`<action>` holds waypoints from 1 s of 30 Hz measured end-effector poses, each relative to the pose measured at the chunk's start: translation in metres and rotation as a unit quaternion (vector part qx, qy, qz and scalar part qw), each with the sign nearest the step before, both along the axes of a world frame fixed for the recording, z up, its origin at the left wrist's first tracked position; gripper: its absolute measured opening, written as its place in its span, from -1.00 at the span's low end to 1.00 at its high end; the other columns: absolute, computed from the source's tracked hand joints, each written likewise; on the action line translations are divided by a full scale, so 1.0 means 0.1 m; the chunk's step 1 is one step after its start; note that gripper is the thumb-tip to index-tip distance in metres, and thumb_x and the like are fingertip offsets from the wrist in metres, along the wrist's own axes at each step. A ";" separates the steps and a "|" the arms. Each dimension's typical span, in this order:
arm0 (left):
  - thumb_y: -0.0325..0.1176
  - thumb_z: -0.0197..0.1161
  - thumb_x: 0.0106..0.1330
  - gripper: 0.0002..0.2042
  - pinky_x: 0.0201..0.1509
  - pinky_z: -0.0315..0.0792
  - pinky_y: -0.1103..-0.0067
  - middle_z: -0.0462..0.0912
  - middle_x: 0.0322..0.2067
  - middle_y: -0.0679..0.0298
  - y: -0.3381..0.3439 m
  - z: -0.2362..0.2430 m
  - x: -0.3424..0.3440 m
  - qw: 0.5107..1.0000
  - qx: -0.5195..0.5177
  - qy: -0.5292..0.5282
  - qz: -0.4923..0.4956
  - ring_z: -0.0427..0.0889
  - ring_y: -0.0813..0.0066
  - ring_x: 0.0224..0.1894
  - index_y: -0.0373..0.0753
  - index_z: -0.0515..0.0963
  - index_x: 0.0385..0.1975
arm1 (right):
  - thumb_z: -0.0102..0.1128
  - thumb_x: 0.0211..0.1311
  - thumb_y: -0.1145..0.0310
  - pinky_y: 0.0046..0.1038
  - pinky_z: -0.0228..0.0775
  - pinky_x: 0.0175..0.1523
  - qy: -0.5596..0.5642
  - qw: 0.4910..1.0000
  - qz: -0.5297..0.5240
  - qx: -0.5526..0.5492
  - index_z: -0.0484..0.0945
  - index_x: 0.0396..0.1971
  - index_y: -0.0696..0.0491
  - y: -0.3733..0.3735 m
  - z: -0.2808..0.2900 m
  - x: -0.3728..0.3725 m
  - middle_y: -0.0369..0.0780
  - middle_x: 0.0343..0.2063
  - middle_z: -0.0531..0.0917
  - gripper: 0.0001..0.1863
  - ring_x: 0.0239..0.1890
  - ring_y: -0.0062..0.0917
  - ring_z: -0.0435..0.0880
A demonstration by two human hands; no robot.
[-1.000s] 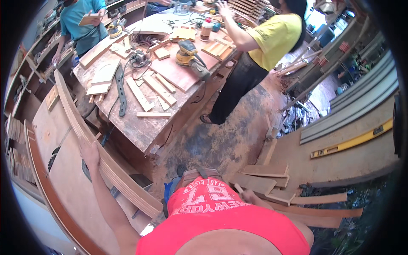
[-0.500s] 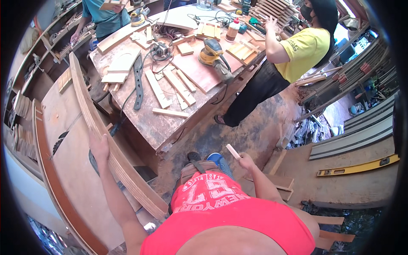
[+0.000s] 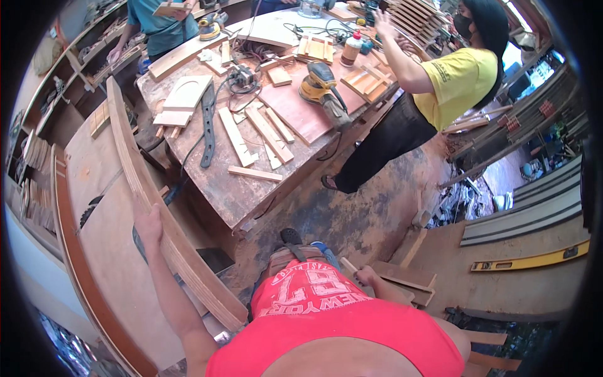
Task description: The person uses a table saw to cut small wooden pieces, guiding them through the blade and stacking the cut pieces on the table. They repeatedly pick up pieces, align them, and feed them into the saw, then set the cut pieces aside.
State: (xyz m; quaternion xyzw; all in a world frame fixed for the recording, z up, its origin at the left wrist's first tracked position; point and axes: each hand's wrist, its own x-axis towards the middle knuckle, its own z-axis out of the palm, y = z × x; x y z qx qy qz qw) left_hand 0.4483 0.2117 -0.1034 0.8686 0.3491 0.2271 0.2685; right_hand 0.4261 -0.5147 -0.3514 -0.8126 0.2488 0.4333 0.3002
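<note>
My left hand is closed on the edge of a long, thick laminated wooden board that stands on edge across a table saw's plywood top. Left of that hand, the dark toothed saw blade pokes up through a slot, apart from my fingers. At my right side, low by the waist, my right hand is closed around a short, thin wooden stick. Part of the stick and some fingers are hard to make out there.
Ahead, a workbench carries wood strips, a yellow sander, cables and a glue bottle. A person in yellow stands at its right, another in teal behind. A yellow spirit level lies right.
My right hand has lowered and drawn back toward my side with the stick. My left hand stays on the board. The person in yellow has raised a hand.
</note>
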 end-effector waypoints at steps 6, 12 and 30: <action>-0.33 0.30 0.31 -0.23 0.59 0.19 0.33 0.36 0.47 -0.15 -0.10 0.11 0.07 1.000 -0.014 -0.001 -0.003 0.34 -0.05 0.52 -0.33 0.20 0.55 | 0.23 0.25 0.34 -0.33 0.55 -0.42 -0.026 0.999 -0.018 0.014 0.70 -0.19 0.16 -0.01 -0.13 0.02 -0.20 -0.43 0.69 -0.76 -0.52 -0.47 0.65; -0.36 0.31 0.29 -0.23 0.59 0.19 0.31 0.38 0.46 -0.15 0.00 0.02 -0.02 1.000 -0.011 -0.025 -0.001 0.36 -0.05 0.51 -0.33 0.22 0.54 | 0.22 0.23 0.34 -0.30 0.54 -0.45 -0.071 0.996 -0.015 0.049 0.75 -0.20 0.15 0.36 0.13 0.30 -0.18 -0.51 0.71 -0.74 -0.54 -0.46 0.69; -0.35 0.28 0.30 -0.23 0.57 0.21 0.35 0.34 0.47 -0.15 0.01 -0.01 0.03 1.000 -0.002 -0.017 -0.012 0.36 -0.02 0.50 -0.39 0.20 0.54 | 0.25 0.23 0.36 -0.33 0.53 -0.49 -0.065 0.998 0.017 0.018 0.68 -0.28 0.13 0.31 0.03 0.25 -0.20 -0.48 0.69 -0.83 -0.54 -0.47 0.65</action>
